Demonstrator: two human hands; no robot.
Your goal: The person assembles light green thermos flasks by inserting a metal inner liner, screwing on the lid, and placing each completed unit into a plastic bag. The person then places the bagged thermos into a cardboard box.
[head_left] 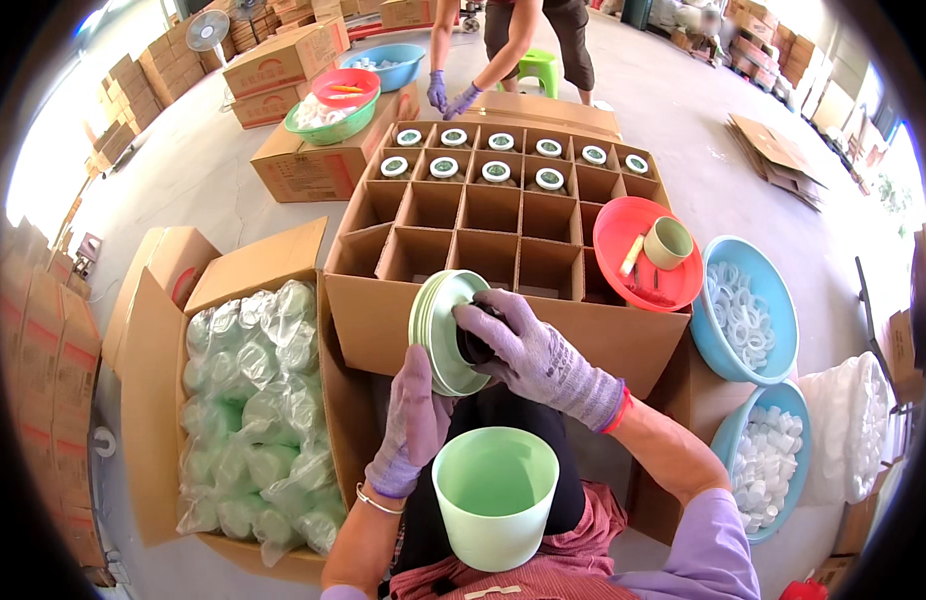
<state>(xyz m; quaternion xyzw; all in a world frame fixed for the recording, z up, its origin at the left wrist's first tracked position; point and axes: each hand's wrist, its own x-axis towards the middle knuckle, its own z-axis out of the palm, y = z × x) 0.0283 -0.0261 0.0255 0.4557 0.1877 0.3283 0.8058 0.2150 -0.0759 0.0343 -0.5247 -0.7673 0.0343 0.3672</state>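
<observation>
My left hand, in a purple-grey knit glove, grips a pale green round lid-like piece with a stepped rim, tilted up on edge. My right hand, gloved alike, has its fingers closed around a dark round piece against the green piece's face; its exact kind is partly hidden by the fingers. Below them, a pale green tub with an open top rests at my lap. Just beyond my hands stands a divided carton, its far cells holding several jars with white-rimmed green tops.
A red basin with a green cup sits on the carton's right corner. Blue basins of white rings and white caps stand right. An open box of bagged green pieces is left. Another person's gloved hands are beyond.
</observation>
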